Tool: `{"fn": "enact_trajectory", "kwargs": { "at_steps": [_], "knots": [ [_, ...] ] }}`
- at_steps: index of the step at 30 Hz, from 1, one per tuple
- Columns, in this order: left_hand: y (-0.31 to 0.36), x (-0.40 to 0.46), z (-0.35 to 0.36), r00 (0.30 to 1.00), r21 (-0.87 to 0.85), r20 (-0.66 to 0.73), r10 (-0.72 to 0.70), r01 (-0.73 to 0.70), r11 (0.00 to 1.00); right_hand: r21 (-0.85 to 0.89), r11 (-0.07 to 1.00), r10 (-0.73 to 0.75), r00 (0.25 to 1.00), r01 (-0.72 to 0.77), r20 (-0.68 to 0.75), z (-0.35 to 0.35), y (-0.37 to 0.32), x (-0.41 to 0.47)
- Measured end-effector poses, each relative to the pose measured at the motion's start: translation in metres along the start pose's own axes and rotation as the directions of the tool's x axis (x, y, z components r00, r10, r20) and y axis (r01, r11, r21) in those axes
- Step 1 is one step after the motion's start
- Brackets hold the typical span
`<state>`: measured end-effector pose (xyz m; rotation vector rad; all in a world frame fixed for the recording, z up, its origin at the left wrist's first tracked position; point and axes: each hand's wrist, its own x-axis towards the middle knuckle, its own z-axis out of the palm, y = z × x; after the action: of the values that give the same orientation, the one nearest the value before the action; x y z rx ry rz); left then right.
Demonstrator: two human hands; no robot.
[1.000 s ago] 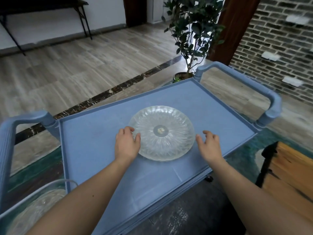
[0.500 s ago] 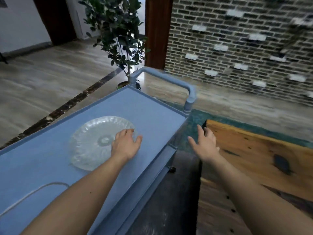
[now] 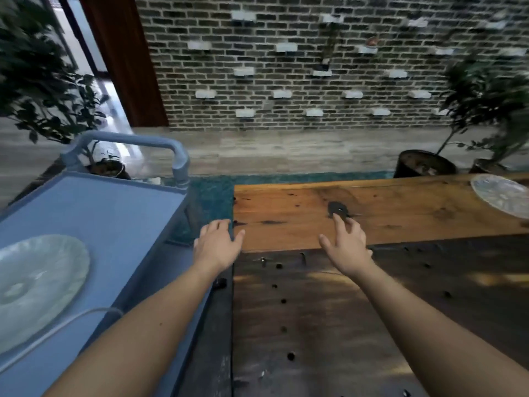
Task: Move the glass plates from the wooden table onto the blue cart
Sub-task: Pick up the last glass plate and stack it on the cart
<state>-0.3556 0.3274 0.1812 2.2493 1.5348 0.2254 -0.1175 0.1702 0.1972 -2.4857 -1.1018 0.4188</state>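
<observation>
Both hands were seen empty and spread. The left hand [image 3: 218, 244] was held open with the fingers loosely extended, palm down, above the gap between the blue cart [image 3: 120, 213] and the wooden table [image 3: 400, 207]; whether its fingertips touched the table's corner could not be told. The right hand [image 3: 346, 244] was opened wide, fingers splayed toward 12 o'clock, over the near edge of the lighter plank, just short of a dark knot [image 3: 338, 209] in the wood. Nothing was gripped by either.

On the cart's top tray, one glass plate [image 3: 37, 290] was lying flat at about 8 o'clock in the view, partly cut off by the left edge. A second glass plate [image 3: 502, 194] was found on the table at about 2 o'clock, well apart from both hands and cut by the right edge. A thin white cable [image 3: 71, 320] was draped across the cart near the first plate.

Both forearms were extended forward, roughly parallel, from the lower corners. A brick wall [image 3: 300, 61] and potted plants [image 3: 483, 110] were blurred behind.
</observation>
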Motion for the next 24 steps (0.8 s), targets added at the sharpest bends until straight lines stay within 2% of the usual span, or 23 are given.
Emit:
{"fn": "enact_trajectory", "kwargs": {
  "at_steps": [4, 11, 24],
  "knots": [
    [0.089, -0.013, 0.037, 0.992, 0.041, 0.072, 0.104, -0.107, 0.993, 0.046, 0.995, 0.095, 0.995, -0.093, -0.03, -0.039, 0.084, -0.007],
    [0.224, -0.04, 0.114, 0.968, 0.076, 0.142, 0.206, -0.218, 0.973, 0.112, 0.97, 0.22, 0.975, -0.215, -0.038, -0.087, 0.222, -0.02],
    [0.416, -0.064, 0.233, 0.879, 0.056, 0.265, 0.397, -0.425, 0.904, 0.142, 0.907, 0.414, 0.903, -0.397, -0.119, -0.165, 0.4, -0.044]
  ]
}}
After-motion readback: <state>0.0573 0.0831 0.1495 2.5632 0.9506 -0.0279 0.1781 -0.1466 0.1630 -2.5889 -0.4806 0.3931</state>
